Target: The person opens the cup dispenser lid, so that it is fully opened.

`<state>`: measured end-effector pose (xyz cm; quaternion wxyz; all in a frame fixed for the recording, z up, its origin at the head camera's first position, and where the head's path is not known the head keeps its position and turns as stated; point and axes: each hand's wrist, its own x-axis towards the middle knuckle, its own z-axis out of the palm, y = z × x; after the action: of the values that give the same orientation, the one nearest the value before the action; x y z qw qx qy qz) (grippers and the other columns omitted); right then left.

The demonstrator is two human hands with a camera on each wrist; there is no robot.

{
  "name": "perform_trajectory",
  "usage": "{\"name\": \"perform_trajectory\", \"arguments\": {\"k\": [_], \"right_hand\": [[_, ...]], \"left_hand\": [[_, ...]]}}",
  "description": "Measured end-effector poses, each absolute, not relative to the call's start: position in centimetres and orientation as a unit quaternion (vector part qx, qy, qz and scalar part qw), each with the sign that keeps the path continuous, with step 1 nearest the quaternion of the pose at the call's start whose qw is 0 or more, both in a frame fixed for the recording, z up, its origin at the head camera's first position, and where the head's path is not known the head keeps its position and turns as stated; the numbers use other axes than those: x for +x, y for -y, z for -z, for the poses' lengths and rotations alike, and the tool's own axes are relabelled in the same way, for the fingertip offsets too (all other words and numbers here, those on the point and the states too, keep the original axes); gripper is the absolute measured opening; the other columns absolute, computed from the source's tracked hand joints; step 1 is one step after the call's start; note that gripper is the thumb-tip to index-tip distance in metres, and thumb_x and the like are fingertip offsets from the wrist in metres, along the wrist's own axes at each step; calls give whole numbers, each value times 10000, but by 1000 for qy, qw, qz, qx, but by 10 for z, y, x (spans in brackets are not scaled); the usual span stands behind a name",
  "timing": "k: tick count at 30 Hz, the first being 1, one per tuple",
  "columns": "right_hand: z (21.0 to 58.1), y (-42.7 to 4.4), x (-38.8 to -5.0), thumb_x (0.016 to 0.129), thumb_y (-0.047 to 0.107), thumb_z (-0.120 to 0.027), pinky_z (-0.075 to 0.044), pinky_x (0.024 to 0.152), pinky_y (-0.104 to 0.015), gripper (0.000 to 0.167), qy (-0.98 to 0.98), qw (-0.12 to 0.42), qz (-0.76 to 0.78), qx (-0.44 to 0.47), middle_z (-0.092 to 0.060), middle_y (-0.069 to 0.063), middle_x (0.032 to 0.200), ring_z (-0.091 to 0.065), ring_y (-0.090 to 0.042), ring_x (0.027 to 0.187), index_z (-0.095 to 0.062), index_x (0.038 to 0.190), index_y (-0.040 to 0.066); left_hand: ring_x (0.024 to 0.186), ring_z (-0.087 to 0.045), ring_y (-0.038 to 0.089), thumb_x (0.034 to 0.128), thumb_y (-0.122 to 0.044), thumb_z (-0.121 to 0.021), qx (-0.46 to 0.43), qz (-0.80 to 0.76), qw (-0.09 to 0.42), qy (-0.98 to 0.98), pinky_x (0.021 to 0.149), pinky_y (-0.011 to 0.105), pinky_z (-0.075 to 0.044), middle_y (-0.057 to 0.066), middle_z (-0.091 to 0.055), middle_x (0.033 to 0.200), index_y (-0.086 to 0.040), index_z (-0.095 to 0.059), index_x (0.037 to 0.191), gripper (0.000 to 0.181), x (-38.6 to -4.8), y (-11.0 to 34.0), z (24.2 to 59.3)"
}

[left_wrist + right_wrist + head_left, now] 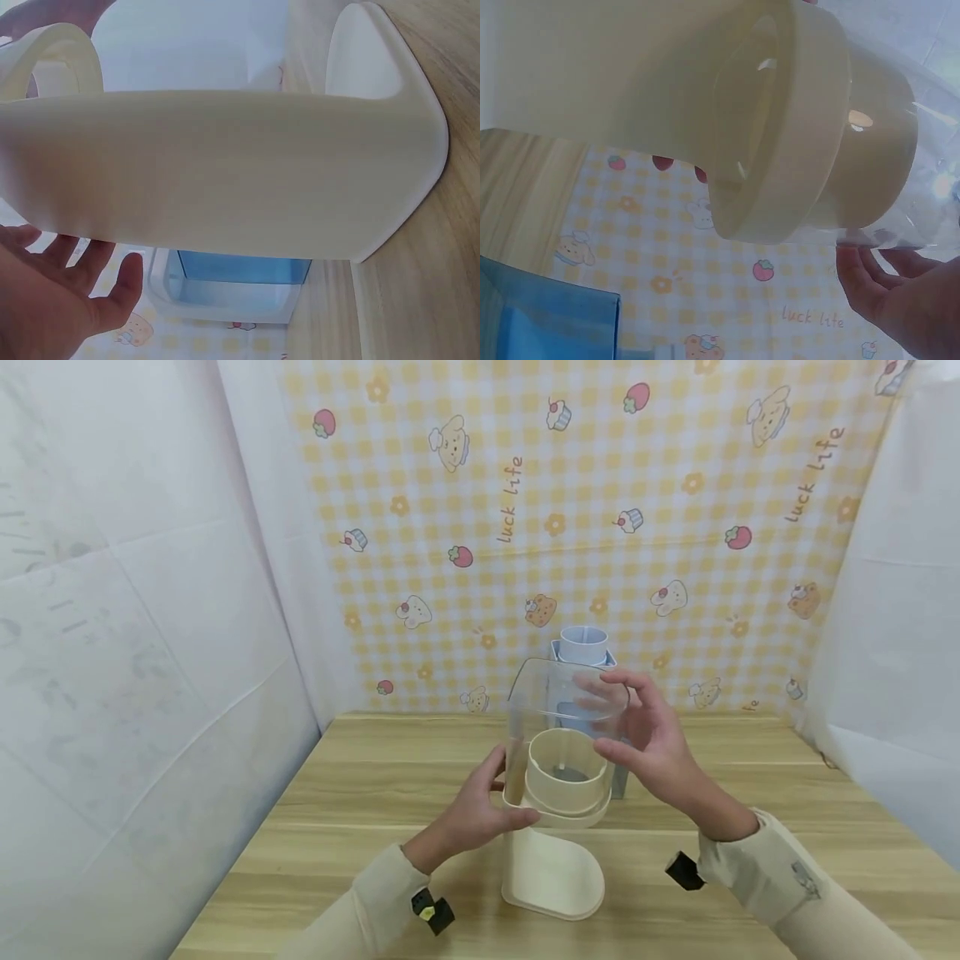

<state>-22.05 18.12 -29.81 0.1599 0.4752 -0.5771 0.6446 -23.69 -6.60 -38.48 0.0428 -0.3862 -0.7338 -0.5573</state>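
A cream plastic stand (555, 877) rises from a flat, rounded base on the table. Its upright wall fills much of the left wrist view, and a short cream cylinder (566, 785) sits on its upper part. Around that cylinder is a tall clear plastic container (536, 702). My left hand (468, 814) grips the stand's upper left side, thumb in front and fingers partly hidden behind. With my right hand (652, 747) I hold the clear container's right side; some fingers show through its wall. The right wrist view shows the cream collar (802, 142) close up beside the clear wall.
Behind the stand is a similar light-blue piece (585, 647) with a round top; its translucent blue part (551, 315) shows in the right wrist view. The wood-grain table (360, 810) meets a patterned yellow checked cloth (480, 585) at the back. White sheets (150, 568) hang at both sides.
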Motion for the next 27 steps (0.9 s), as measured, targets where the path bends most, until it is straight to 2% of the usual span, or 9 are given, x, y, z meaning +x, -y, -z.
{"name": "perform_trajectory", "arguments": {"k": [5, 8, 10, 17, 23, 27], "right_hand": [[301, -178, -217, 804, -37, -784, -486, 991, -393, 877, 594, 124, -649, 460, -432, -229, 1463, -563, -282, 1253, -201, 1458, 10], [304, -175, -215, 740, -100, -809, -468, 1014, -377, 1026, 614, 124, -640, 444, -391, -234, 1493, -537, -278, 1280, -147, 1499, 94], [306, -173, -213, 713, -148, -799, -486, 990, -367, 1078, 631, 134, -634, 427, -392, -230, 1494, -552, -283, 1266, -124, 1511, 114], [305, -171, -208, 668, -144, -835, -507, 955, -395, 1205, 661, 133, -632, 382, -313, -319, 1507, -562, -246, 1250, -49, 1524, 172], [306, -170, -208, 657, -137, -847, -530, 915, -425, 1191, 679, 147, -614, 375, -457, -219, 1408, -597, -260, 1187, -72, 1505, 180], [309, -170, -209, 654, -169, -828, -540, 898, -414, 1158, 678, 163, -608, 379, -499, -165, 1371, -620, -265, 1153, -106, 1492, 175]], "left_hand": [[1194, -515, 195, 791, -618, -733, -376, 563, 45, 734, 901, 416, -456, -2, -570, 1284, -159, -433, 1431, 843, -234, 63, 383], [1193, -504, 198, 783, -626, -737, -367, 565, 41, 738, 903, 415, -446, -7, -557, 1298, -145, -414, 1443, 878, -232, 62, 383], [1197, -493, 199, 780, -624, -740, -361, 563, 41, 742, 904, 409, -435, -6, -542, 1312, -126, -395, 1449, 903, -232, 61, 383], [1221, -459, 211, 781, -586, -760, -358, 560, 32, 746, 911, 405, -402, 31, -499, 1347, -85, -328, 1461, 948, -231, 58, 381], [1258, -491, 230, 779, -459, -817, -351, 578, 23, 736, 952, 456, -406, 69, -540, 1350, -74, -353, 1444, 898, -231, 60, 381], [1232, -508, 229, 756, -502, -826, -351, 585, 33, 730, 934, 455, -413, 67, -552, 1331, -66, -369, 1434, 927, -232, 58, 385]]}}
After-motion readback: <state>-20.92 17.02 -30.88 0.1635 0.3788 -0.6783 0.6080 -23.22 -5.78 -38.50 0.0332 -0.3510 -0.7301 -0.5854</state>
